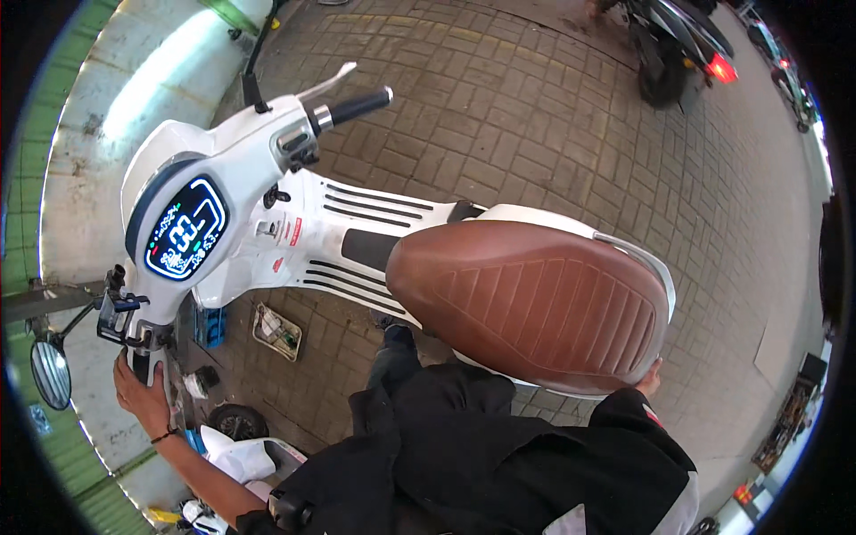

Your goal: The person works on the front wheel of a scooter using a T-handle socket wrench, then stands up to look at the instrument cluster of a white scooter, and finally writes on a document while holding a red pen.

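Head view: the left hand (pixel 141 392) has its fingers wrapped on the white scooter's (pixel 294 223) left grip; the right hand (pixel 649 382), fingers hidden, steadies the brown seat (pixel 535 303). On paving (pixel 535 116), the scooter could tip toward the loose parts (pixel 276 332) if either hold slips.

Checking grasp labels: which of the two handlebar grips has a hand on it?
The near grip, beside the round mirror: the left hand wraps it. The far grip, black with a silver lever, is bare.
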Motion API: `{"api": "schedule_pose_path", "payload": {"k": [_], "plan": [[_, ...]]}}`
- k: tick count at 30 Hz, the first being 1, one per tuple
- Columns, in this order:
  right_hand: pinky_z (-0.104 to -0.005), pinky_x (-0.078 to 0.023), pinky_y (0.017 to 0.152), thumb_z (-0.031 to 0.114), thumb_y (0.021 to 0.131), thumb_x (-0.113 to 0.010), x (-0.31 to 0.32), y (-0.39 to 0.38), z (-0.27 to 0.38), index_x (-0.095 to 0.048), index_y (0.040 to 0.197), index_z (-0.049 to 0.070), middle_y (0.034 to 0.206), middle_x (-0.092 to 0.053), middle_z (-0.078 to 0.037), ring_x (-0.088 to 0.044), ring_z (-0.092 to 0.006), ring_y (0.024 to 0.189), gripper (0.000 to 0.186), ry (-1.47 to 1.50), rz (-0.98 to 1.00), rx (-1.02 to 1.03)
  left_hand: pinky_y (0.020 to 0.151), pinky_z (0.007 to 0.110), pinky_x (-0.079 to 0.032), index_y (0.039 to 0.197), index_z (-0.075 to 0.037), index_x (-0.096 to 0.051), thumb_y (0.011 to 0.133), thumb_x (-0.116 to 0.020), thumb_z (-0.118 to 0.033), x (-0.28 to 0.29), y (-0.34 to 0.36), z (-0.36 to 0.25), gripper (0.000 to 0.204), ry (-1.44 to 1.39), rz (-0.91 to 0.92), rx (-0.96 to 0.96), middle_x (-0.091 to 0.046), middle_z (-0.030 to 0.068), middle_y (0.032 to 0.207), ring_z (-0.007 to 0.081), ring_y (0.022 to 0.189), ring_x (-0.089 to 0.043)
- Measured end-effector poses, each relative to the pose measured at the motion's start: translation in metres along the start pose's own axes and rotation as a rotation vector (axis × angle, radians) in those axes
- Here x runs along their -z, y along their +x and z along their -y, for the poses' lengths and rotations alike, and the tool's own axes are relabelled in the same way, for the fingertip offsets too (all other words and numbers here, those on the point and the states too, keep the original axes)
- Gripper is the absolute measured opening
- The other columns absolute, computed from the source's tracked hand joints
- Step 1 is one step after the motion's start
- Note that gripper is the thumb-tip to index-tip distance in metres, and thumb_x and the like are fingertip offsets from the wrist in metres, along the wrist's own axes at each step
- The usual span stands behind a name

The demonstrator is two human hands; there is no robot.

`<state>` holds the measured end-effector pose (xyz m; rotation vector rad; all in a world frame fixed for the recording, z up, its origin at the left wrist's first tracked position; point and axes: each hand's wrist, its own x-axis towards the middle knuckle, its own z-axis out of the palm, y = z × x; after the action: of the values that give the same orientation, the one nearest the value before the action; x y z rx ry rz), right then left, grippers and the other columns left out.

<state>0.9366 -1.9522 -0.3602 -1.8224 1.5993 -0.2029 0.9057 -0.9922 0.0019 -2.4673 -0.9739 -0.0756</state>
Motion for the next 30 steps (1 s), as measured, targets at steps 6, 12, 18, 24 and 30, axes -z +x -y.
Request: {"api": "schedule_pose_path", "payload": {"k": [6, 12, 18, 24, 30], "plan": [[-0.0435, -0.050, 0.076, 0.070, 0.079, -0.052, 0.003, -0.004, 0.006, -0.065, 0.102, -0.011, 0.091, -0.068, -0.023, -0.066, -0.0336, 0.084, 0.085, -0.081, -0.018, 0.032, 0.099, 0.049, -0.032, 0.136, -0.009, -0.039, 0.081, -0.067, -0.032, -0.011, 0.023, 0.011, 0.066, -0.010, 0.032, -0.032, -0.048, 0.0130, 0.132, 0.0332, 0.121, -0.046], [-0.0443, -0.050, 0.078, 0.070, 0.080, -0.051, 0.005, -0.004, 0.004, -0.066, 0.104, -0.009, 0.094, -0.068, -0.023, -0.066, -0.0352, 0.087, 0.083, -0.032, 0.007, 0.040, 0.094, 0.049, -0.038, 0.131, 0.000, -0.042, 0.084, -0.063, -0.040, -0.033, -0.025, 0.016, 0.065, 0.140, 0.011, -0.037, -0.051, 0.0239, 0.124, 0.0406, 0.115, -0.048], [-0.0450, -0.049, 0.079, 0.072, 0.078, -0.052, 0.003, -0.002, -0.002, -0.065, 0.107, -0.008, 0.095, -0.067, -0.024, -0.065, -0.0367, 0.090, 0.086, -0.053, 0.008, 0.040, 0.091, 0.048, -0.042, 0.126, 0.010, -0.043, 0.079, -0.070, -0.035, -0.011, -0.113, -0.087, 0.071, -0.222, 0.122, 0.117, -0.054, 0.0301, 0.118, 0.0452, 0.108, -0.053], [-0.0453, -0.048, 0.080, 0.076, 0.076, -0.049, 0.001, 0.015, -0.015, -0.064, 0.108, -0.009, 0.095, -0.067, -0.024, -0.064, -0.0377, 0.091, 0.092, 0.002, 0.058, 0.017, 0.084, 0.048, -0.045, 0.122, 0.010, -0.045, 0.077, -0.072, -0.029, -0.013, -0.148, -0.166, 0.066, -0.378, 0.086, 0.165, -0.057, 0.0310, 0.108, 0.0462, 0.101, -0.055], [-0.0458, -0.047, 0.081, 0.078, 0.076, -0.046, 0.000, 0.006, 0.001, -0.064, 0.105, -0.010, 0.096, -0.067, -0.024, -0.063, -0.0382, 0.092, 0.094, -0.026, 0.076, 0.058, 0.086, 0.049, -0.043, 0.124, 0.000, -0.046, 0.077, -0.071, -0.029, -0.027, -0.113, -0.100, 0.060, -0.403, 0.207, 0.262, -0.057, 0.0275, 0.110, 0.0434, 0.102, -0.055]]}}
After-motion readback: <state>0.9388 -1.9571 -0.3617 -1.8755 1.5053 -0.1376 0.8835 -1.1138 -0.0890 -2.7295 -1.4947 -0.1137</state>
